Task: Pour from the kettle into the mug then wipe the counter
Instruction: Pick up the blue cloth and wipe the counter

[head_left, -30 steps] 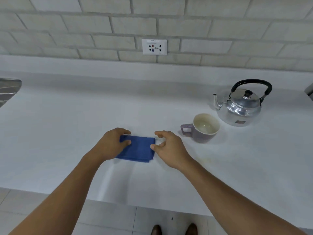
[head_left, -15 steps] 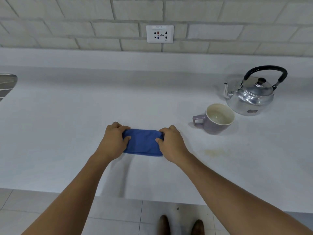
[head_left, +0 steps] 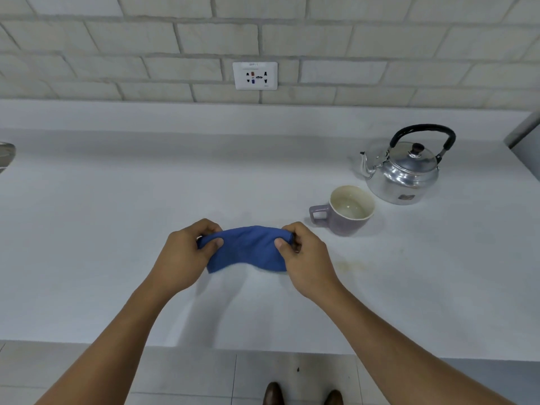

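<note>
On the white worktop (head_left: 117,229), the blue cloth (head_left: 247,248), flat a moment earlier, now hung lifted, pinched between left hand (head_left: 187,252) and right hand (head_left: 304,255); wiping seemed imminent. Kettle (head_left: 406,173) stood behind the mug (head_left: 347,210).

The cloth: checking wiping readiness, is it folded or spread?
Folded: the blue cloth is a compact bundle pinched at both ends by the left hand and right hand.

Left hand (head_left: 182,254) and right hand (head_left: 306,258) each pinch the cloth (head_left: 247,249) ends.
</note>
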Motion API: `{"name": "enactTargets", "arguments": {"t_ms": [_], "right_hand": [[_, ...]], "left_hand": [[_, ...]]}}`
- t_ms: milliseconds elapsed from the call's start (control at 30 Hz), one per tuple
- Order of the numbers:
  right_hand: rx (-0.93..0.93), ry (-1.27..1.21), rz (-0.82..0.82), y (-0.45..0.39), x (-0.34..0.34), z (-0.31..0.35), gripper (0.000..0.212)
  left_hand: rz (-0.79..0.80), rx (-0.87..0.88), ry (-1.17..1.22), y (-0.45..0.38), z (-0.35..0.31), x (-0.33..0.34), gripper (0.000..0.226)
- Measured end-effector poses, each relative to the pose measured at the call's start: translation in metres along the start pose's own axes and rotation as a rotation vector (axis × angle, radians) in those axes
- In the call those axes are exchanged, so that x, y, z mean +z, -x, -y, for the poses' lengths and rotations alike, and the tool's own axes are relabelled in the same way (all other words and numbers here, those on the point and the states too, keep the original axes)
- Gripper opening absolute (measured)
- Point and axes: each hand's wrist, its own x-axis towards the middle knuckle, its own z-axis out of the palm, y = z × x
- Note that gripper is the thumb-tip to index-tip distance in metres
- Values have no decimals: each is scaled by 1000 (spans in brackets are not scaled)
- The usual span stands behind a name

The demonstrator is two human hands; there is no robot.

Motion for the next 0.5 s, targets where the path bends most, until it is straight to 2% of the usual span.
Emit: {"name": "enactTargets", "arguments": {"t_ms": [233,500], "right_hand": [[86,-87,-162,30,-73,-17,19],[270,76,-239,58,-156,-58,23]], "left_hand": [[160,-2,142,27,-56,64,15],[301,38,76,42,-98,156,12]]}}
